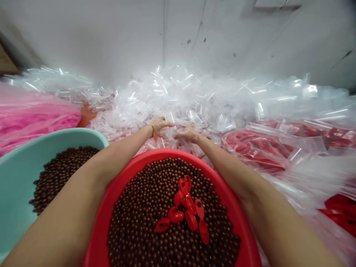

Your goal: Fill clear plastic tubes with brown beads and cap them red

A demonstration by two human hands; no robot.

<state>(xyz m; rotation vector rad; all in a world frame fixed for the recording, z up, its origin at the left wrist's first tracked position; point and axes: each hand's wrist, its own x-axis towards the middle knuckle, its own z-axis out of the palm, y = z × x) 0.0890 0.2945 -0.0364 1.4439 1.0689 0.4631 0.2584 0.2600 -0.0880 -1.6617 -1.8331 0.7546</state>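
Note:
My left hand (162,125), with a gold bangle at the wrist, reaches past the red basin (111,193) into a heap of small clear plastic tubes (178,100); its fingers point right and lie fairly flat. Close beside it, my right hand (187,134) rests on the same heap with fingers curled down into the tubes. What those fingers hold is hidden. The red basin sits below my arms, full of small brown balls (144,222), with several red plastic caps (187,213) lying on top.
A teal basin (16,178) with more brown balls (55,174) stands at the left. Pink parts in a clear bag (30,115) lie at the far left. Bags of red parts (258,148) lie at the right. A grey wall (111,33) rises behind the heap.

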